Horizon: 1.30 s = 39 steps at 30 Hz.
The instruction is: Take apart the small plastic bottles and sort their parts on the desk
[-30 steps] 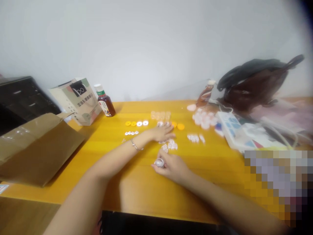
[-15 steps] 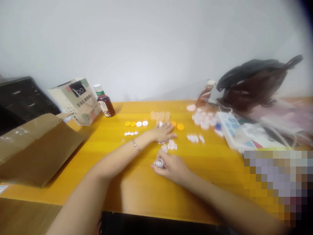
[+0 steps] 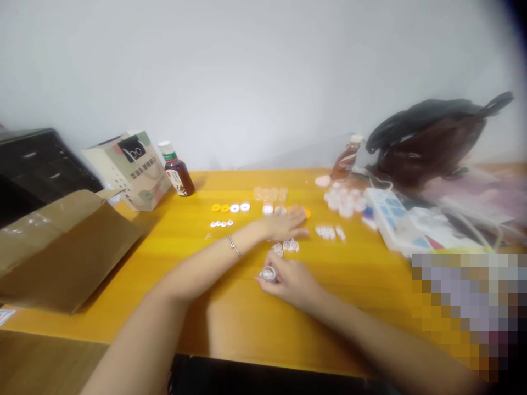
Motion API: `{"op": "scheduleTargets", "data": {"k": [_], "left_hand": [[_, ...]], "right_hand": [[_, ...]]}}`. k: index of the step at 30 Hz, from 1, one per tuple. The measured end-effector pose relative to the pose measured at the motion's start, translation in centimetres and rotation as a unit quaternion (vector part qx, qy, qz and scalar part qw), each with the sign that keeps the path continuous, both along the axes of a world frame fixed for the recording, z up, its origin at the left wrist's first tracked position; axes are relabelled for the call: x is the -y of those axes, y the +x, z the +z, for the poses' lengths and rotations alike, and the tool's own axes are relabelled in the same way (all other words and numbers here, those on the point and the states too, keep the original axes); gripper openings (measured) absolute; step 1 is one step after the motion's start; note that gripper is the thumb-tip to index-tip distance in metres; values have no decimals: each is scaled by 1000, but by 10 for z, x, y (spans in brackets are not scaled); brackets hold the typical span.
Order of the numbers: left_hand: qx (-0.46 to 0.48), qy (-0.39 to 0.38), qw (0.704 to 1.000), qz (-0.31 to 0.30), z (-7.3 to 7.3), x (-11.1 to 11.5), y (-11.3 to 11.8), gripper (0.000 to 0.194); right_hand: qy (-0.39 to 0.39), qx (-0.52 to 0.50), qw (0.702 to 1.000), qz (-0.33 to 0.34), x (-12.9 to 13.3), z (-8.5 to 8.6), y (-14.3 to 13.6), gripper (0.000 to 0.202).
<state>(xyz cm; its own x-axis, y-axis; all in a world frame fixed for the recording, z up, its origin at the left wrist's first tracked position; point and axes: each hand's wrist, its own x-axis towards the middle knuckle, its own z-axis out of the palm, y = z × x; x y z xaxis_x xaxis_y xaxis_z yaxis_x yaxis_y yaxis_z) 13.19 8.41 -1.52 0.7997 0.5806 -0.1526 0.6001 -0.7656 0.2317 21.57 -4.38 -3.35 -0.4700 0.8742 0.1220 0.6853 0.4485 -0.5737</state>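
Gripping small round piece (image 3: 268, 274) in right hand (image 3: 292, 278), pinched between thumb and curled fingers, round face up toward camera. Held over near part of tabletop (image 3: 239, 318), at left end of right hand, nearer than left hand. Reaching left hand (image 3: 283, 224) farther out, open, palm down, fingers spread over discs. Partly covering orange disc (image 3: 307, 213) at fingertips; cannot tell if touching or just above. Note white disc (image 3: 267, 209) just beyond back of left hand, white patterned cutouts (image 3: 290, 245) between both hands. Also clear cups (image 3: 270, 193) in row past left hand, small white pieces (image 3: 326, 233) right of it, row of yellow and white rings (image 3: 229, 208) off to left, near dark red bottle (image 3: 180, 178).
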Motion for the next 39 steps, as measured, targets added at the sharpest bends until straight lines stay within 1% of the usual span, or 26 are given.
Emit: {"op": "scheduleTargets", "data": {"k": [6, 10, 13, 14, 16, 17, 18, 19, 21, 22, 24, 26, 28, 30, 32, 34, 37, 39], "left_hand": [[-13, 20, 1000, 13, 1, -5, 12, 64], [22, 50, 998, 19, 7, -6, 8, 61], [119, 84, 989, 31, 17, 7, -12, 51], [169, 96, 980, 32, 20, 15, -22, 47], [278, 116, 951, 71, 22, 37, -47, 41], [332, 126, 929, 100, 21, 49, -61, 40], [358, 126, 919, 105, 18, 62, -73, 40], [368, 126, 916, 93, 15, 74, -84, 38], [345, 132, 928, 47, 5, 97, -100, 35], [313, 131, 940, 38, -1, 106, -103, 36], [258, 124, 957, 55, -12, 118, -102, 44], [234, 94, 962, 104, -23, 123, -94, 45], [242, 41, 957, 154, -31, 124, -85, 38], [258, -3, 949, 183, -37, 123, -80, 28], [270, -28, 945, 183, -41, 122, -79, 23], [282, -40, 943, 172, -42, 121, -82, 22], [286, -53, 944, 157, -41, 121, -86, 21], [275, -69, 947, 153, -39, 122, -87, 21]], "right_hand": [[6, -4, 1000, 5, 0, 0, 0, 18], [9, -4, 1000, 2, 1, 0, 0, 17], [8, -9, 1000, 1, 1, 0, 0, 17], [7, -12, 1000, 1, 1, 0, 1, 17], [1, -24, 1000, 0, 1, 1, 1, 17], [-4, -34, 999, -2, 0, 1, 2, 17], [-10, -45, 999, -4, 0, 2, 2, 18], [-15, -60, 998, -6, -2, 2, 3, 19], [-20, -92, 995, -12, -4, 4, 4, 20], [-21, -108, 994, -17, -5, 4, 5, 21], [-21, -130, 991, -29, -6, 5, 5, 21], [-24, -135, 990, -39, -6, 5, 5, 21], [-30, -129, 990, -38, -6, 3, 5, 20], [-39, -125, 991, -26, -5, 1, 4, 20], [-50, -119, 992, -5, -3, -1, 3, 19], [-61, -108, 992, 21, -2, 0, 3, 18], [-61, -72, 993, 66, -2, 3, 5, 15], [-49, -42, 992, 111, -4, 6, 8, 12]]}}
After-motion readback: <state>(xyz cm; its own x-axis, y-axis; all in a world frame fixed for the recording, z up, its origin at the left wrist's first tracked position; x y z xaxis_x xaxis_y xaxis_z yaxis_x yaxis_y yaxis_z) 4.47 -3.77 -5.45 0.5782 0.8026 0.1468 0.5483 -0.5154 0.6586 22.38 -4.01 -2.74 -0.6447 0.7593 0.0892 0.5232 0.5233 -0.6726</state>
